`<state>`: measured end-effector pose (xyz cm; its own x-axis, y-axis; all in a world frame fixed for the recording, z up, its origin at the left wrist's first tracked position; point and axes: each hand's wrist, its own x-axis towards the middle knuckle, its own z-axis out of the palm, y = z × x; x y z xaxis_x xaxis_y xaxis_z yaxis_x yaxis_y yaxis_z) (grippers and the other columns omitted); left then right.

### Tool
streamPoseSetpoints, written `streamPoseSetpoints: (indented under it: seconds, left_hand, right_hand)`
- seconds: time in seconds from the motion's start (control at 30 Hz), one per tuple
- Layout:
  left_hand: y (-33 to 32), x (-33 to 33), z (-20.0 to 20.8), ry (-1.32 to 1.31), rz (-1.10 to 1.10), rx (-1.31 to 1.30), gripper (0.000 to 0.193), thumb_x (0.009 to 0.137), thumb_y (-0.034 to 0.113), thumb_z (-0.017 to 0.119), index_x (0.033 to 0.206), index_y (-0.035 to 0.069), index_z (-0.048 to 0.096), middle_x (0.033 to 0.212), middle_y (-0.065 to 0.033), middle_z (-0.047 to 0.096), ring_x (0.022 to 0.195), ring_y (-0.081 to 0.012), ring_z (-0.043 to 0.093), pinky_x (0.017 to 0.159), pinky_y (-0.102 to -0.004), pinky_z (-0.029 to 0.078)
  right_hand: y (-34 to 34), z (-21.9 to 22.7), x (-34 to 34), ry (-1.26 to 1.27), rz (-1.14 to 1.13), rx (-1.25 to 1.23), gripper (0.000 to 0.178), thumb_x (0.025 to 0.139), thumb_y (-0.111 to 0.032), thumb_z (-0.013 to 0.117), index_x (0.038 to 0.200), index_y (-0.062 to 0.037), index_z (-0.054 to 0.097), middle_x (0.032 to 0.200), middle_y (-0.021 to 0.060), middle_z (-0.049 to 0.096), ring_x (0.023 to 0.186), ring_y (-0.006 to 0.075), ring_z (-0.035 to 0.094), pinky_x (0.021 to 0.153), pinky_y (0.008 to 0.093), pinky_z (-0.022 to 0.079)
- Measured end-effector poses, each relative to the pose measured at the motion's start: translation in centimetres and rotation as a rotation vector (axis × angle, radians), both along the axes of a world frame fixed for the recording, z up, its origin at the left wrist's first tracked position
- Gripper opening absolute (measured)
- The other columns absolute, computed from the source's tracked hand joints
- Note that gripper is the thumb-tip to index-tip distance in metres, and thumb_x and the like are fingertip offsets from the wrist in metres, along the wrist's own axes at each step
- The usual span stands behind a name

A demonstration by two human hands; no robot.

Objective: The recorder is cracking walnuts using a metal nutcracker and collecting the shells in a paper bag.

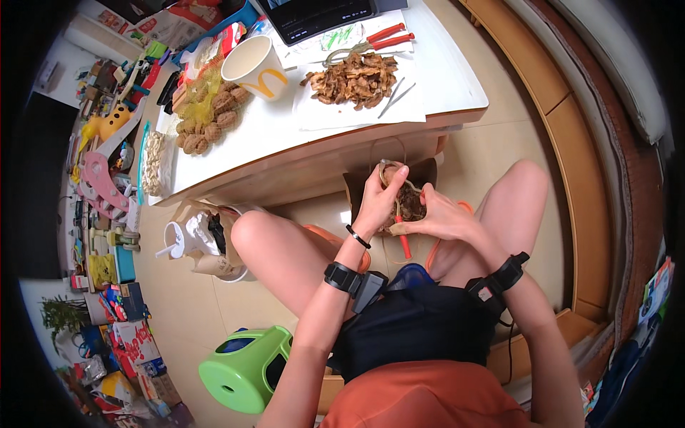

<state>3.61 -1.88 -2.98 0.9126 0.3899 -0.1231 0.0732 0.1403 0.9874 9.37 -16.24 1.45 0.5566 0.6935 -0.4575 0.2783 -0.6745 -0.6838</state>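
Between my knees, just past the table's front edge, both my hands come together over a brown paper bag (426, 171) holding dark brown bits. My left hand (381, 198) is closed, thumb and fingers pinching a brown walnut (389, 172) at the metal jaws of a nutcracker. My right hand (444, 215) is curled round the nutcracker (405, 244), whose red handle end sticks out below the fingers. The rest of the tool is partly hidden by my fingers.
On the white table (285, 146) lie a net bag of walnuts (207, 118), a paper cup (253, 68), a heap of brown pieces (354, 80), tweezers (397, 98), red-handled pliers (371, 44) and a tablet (314, 18). A green stool (239, 374) and bin (214, 246) stand left.
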Motion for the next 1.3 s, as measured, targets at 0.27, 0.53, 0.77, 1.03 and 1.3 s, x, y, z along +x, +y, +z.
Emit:
streamPoseSetpoints:
  seconds: [0.27, 0.53, 0.77, 1.03, 1.3]
  left_hand:
    - [-0.2, 0.1, 1.7, -0.051, 0.031, 0.029, 0.017, 0.083, 0.015, 0.059, 0.092, 0.0, 0.053, 0.071, 0.0015, 0.051, 0.065, -0.0049, 0.045, 0.058, -0.0208, 0.04]
    - [0.7, 0.0, 3.2, -0.109, 0.09, 0.095, 0.017, 0.081, 0.01, 0.059, 0.091, 0.0, 0.051, 0.069, 0.0009, 0.05, 0.062, -0.0045, 0.044, 0.055, -0.0205, 0.04]
    - [0.1, 0.1, 4.6, -0.13, -0.013, 0.007, 0.015, 0.082, 0.012, 0.059, 0.088, 0.0, 0.053, 0.071, 0.0001, 0.054, 0.065, -0.0047, 0.049, 0.058, -0.0201, 0.043]
    - [0.2, 0.2, 5.1, -0.151, 0.026, -0.015, 0.016, 0.082, 0.012, 0.059, 0.088, -0.001, 0.053, 0.074, -0.0026, 0.057, 0.067, -0.0063, 0.053, 0.061, -0.0217, 0.045]
    - [1.0, -0.2, 6.4, -0.103, -0.058, 0.053, 0.016, 0.082, 0.011, 0.06, 0.089, 0.0, 0.052, 0.073, -0.0021, 0.057, 0.067, -0.0068, 0.053, 0.062, -0.0216, 0.045]
  right_hand:
    - [0.6, -0.5, -0.4, -0.126, 0.018, 0.041, 0.087, 0.049, -0.059, 0.073, 0.094, 0.0088, 0.044, 0.091, 0.0202, 0.053, 0.086, 0.0277, 0.055, 0.074, 0.0334, 0.044]
    - [2.0, -0.2, -1.4, -0.145, -0.088, 0.189, 0.076, 0.05, -0.053, 0.075, 0.087, 0.0048, 0.043, 0.085, 0.021, 0.053, 0.079, 0.031, 0.056, 0.069, 0.0369, 0.045]
    - [1.2, -2.0, 0.6, -0.259, -0.105, 0.276, 0.064, 0.052, -0.047, 0.076, 0.08, 0.0, 0.043, 0.067, 0.0156, 0.052, 0.064, 0.032, 0.054, 0.061, 0.0371, 0.044]
    - [2.8, 0.1, -1.3, -0.418, -0.117, 0.406, 0.069, 0.05, -0.038, 0.076, 0.098, -0.0012, 0.042, 0.094, 0.0161, 0.048, 0.092, 0.0314, 0.048, 0.079, 0.0385, 0.039]
    - [2.5, 0.5, -1.2, -0.478, -0.049, 0.394, 0.063, 0.049, -0.032, 0.072, 0.091, 0.0005, 0.039, 0.087, 0.0148, 0.041, 0.084, 0.0307, 0.043, 0.074, 0.0375, 0.036]
